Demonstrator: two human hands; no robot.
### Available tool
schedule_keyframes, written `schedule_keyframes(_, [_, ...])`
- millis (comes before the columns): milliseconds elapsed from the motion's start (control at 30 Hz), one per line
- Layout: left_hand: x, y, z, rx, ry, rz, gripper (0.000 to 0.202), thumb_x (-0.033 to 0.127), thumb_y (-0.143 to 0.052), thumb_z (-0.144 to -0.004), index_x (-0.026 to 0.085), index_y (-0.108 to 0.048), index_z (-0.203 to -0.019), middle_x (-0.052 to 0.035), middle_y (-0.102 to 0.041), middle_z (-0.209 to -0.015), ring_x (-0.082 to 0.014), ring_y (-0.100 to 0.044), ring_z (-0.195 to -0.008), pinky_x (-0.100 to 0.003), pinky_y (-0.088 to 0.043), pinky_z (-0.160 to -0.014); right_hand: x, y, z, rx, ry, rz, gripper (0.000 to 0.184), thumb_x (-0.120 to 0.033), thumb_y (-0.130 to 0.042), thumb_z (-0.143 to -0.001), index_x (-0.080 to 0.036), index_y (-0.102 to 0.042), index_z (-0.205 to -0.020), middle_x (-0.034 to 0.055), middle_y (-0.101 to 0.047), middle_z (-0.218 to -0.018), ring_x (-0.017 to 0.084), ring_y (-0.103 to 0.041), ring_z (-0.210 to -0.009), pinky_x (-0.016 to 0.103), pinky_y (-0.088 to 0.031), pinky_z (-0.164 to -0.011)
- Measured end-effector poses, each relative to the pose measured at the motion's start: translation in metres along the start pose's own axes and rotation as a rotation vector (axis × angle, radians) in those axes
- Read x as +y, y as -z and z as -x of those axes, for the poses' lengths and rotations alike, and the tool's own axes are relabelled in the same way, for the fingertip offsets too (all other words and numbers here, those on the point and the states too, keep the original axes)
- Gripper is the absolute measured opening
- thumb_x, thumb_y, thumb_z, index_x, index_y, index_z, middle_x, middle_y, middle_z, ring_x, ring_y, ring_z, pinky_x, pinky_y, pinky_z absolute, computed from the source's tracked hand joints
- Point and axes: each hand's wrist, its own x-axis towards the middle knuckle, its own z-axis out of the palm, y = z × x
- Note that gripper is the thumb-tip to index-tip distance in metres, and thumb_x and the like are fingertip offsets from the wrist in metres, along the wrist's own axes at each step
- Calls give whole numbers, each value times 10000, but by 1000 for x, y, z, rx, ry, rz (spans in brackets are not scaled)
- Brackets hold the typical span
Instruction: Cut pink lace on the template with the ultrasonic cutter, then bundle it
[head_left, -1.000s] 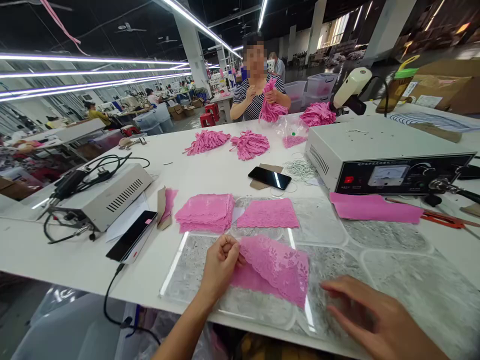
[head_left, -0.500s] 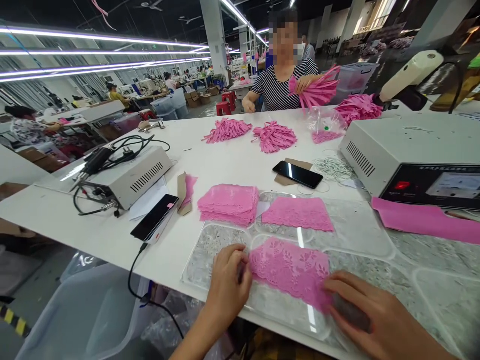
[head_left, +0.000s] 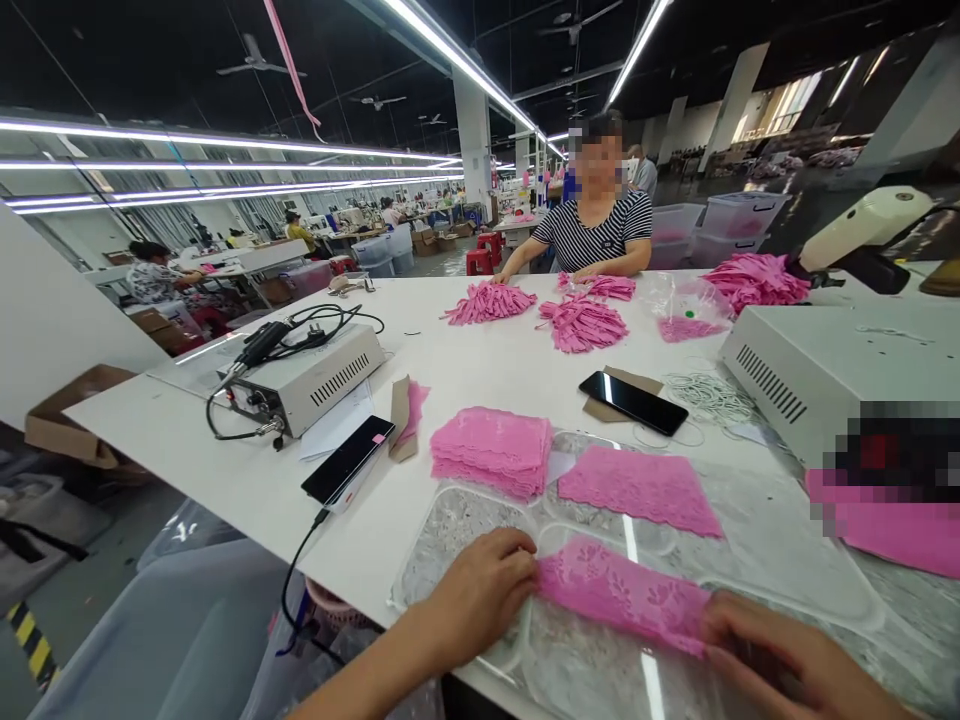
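A pink lace piece (head_left: 619,590) is stretched between my two hands over the marbled mat (head_left: 585,665). My left hand (head_left: 487,590) pinches its left end with the fingers closed. At the right end, my right hand (head_left: 757,640) grips the lace between thumb and fingers; its lower edge looks folded or lifted there. Just beyond lies a single flat pink lace piece (head_left: 637,490). To its left sits a stack of pink lace pieces (head_left: 491,450).
Two phones, a dark one (head_left: 634,402) and a cabled one (head_left: 349,460), lie on the white table (head_left: 480,370). Grey machine boxes (head_left: 322,370) stand at both sides. Across the table, a person in a striped top (head_left: 600,235) has hands by pink strip bundles (head_left: 585,322).
The lace between my hands now looks narrower, its lower edge drawn up. The view has tilted up. The person opposite has lowered a pink bundle onto the table.
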Motion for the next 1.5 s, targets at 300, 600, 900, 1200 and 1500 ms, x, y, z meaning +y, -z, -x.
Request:
schedule_keyframes(300, [-79,96,-104,173,89,-65,99,181,-553,-945,146,-633,-899,-37,-646,-974,-140,-621,-832,-291,-520,-764,-40,73,-170,164,-11,-63,431,-603,-508,-858,-196,-621,-775,1,-546,-611,142,-482,-527,261,-383,-481])
schedule_keyframes(600, [-135,104,-52,126,86,-225,139,261,-567,-952,136,-625,-931,-60,-638,-1030,-176,-631,-915,-363,-536,-812,-34,1,-213,-16,135,56,210,-358,-585,-948,-154,-629,-964,23,-644,-907,140,-618,-755,326,-539,-712])
schedule_keyframes(900, [-30,13,-96,-198,-199,-323,89,158,-569,-897,169,-641,-847,-69,-653,-959,-200,-600,-910,-332,-479,-830,23,44,-112,-45,-88,188,26,-227,-601,-793,-203,-612,-788,11,-631,-750,155,-551,-633,278,-441,-579])
schedule_keyframes(1200, [-6,-19,-141,-476,-87,-456,218,308,-589,-952,135,-618,-1082,-62,-641,-1069,-181,-641,-932,-381,-547,-825,40,40,-100,-49,-86,222,183,-262,-492,-878,-206,-617,-756,23,-619,-795,157,-552,-678,293,-410,-640])
schedule_keyframes(1500, [-5,-2,-151,-419,33,-391,237,323,-573,-962,148,-609,-1117,-68,-637,-1085,-173,-644,-910,-362,-558,-796,36,45,-102,-27,-52,247,250,-307,-495,-922,-197,-609,-728,-2,-602,-686,157,-551,-640,282,-414,-602])
